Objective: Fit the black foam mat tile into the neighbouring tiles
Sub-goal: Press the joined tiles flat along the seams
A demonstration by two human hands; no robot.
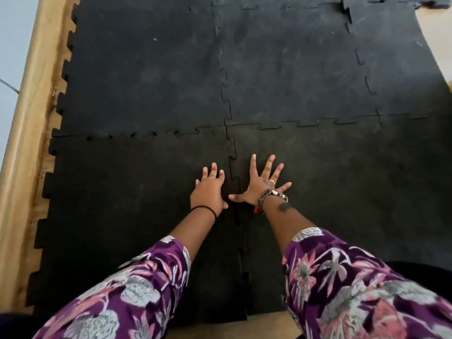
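So the black foam tile [127, 196] sat at the near left of the mat, flat on the floor, and it looked a shade darker and cleaner than the scuffed, greyish neighbouring tiles [281, 69] further out. Its edges had that chunky jigsaw-tooth cut. Along the left side the teeth stuck out free over the wooden floor [31, 118], nothing locked into them there. The top seam [146, 135] wasn't fully seated: a few small gaps showed between the tabs, while the bit nearer the middle looked closed up. The right-hand seam [234, 167] ran down between the two hands, and near the bottom the tabs seemed to sit a little proud, though it was dark down there so I couldn't say for sure.

The left hand [209, 189] was pressed palm-down on the tile just left of that seam, fingers straight and slightly apart, gripping nothing. A thin black band circled that wrist. The right hand [261, 184] was flat on the adjoining tile [342, 179] just right of the seam, fingers fanned wide, thumb pointing across toward the left thumb, also holding nothing. It had a ring and a metal bracelet [272, 195] on it. Both arms came in from purple floral sleeves [354, 285]. Far top right, one tile's corner [347, 8] was lifted and ragged.
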